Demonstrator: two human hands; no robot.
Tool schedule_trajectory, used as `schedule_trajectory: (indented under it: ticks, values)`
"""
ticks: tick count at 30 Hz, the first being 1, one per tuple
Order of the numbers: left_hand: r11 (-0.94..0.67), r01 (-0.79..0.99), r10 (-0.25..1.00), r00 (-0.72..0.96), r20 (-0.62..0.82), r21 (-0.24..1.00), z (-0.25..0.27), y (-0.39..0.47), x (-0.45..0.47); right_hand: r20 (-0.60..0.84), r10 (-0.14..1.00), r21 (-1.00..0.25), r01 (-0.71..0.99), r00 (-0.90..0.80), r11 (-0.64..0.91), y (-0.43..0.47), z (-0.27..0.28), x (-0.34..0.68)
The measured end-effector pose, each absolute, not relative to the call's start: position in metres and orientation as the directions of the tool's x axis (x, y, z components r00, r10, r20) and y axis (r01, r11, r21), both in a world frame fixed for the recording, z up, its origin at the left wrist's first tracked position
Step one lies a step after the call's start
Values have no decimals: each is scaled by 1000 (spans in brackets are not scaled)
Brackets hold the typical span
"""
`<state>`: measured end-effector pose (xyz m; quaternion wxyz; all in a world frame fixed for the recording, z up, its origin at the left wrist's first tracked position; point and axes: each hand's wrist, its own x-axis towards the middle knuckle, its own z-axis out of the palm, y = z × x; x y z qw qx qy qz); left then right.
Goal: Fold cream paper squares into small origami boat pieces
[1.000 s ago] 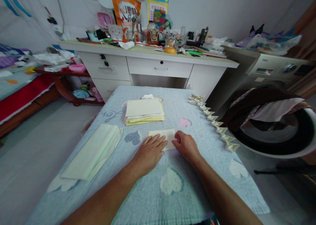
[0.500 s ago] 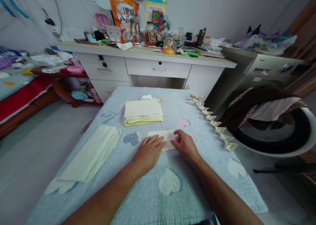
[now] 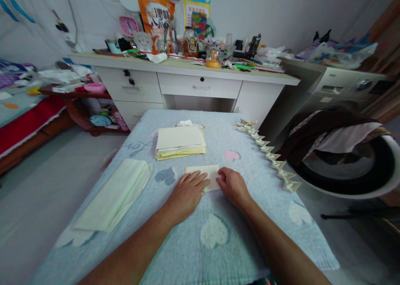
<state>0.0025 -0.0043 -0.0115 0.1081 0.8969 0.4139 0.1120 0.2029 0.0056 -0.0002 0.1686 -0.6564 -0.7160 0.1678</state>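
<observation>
A small sheet of cream paper, apparently folded, lies flat on the cloth-covered table. Across its left half rests my left hand, palm down with the fingers stretched out. My right hand is at the paper's right edge, with its fingers curled and thumb and forefinger close together on that edge. Behind the hands sits a stack of cream and yellow paper. Larger folded pale green sheets lie to the left. Along the right side runs a row of several folded paper pieces.
A patterned blue cloth covers the table. Beyond it stands a white desk crowded with a jar, an orange bag and other items. A washing machine with clothes in its open door is at the right.
My right hand has shifted slightly down along the paper's right edge, its fingers more curled. My left hand stays flat on the paper.
</observation>
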Motion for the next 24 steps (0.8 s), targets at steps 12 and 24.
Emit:
schedule_trajectory:
  ticks: [12,24]
  values:
    - [-651,719,758,637,144,243,-16,-3,1,-14,999,-420,907,-36,27,5,7,200]
    - [-631,729,772,625,118,265,-14,-4,2,-13,1000,-418,908,-13,7,6,5,200]
